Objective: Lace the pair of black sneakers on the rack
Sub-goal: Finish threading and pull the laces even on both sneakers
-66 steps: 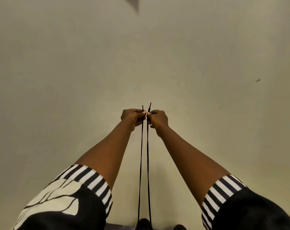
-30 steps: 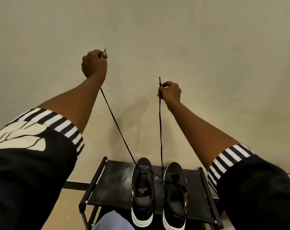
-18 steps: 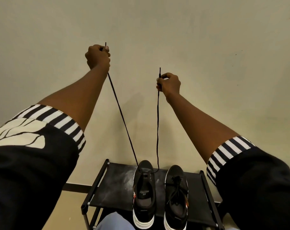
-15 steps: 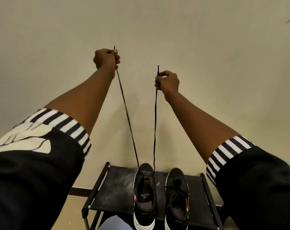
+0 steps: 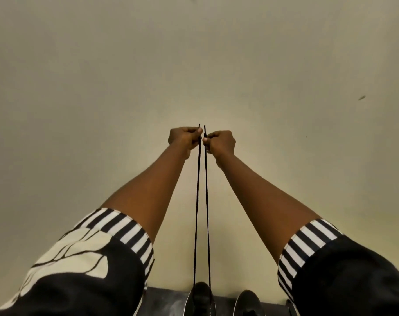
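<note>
Above the sneaker [image 5: 200, 297], lace [image 5: 196, 213] ends upright, taut

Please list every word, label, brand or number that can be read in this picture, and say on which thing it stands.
There are none. The left sneaker and the right sneaker show only their toes, without readable marks. The white print on the left sleeve is a pattern, not letters.

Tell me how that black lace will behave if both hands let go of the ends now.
Probably limp: the lace looks thin and runs straight only because the left hand and right hand each pinch an end and hold it taut. Released, it would likely drop onto the left sneaker. The slim tips may slip from a loose grip.
</note>
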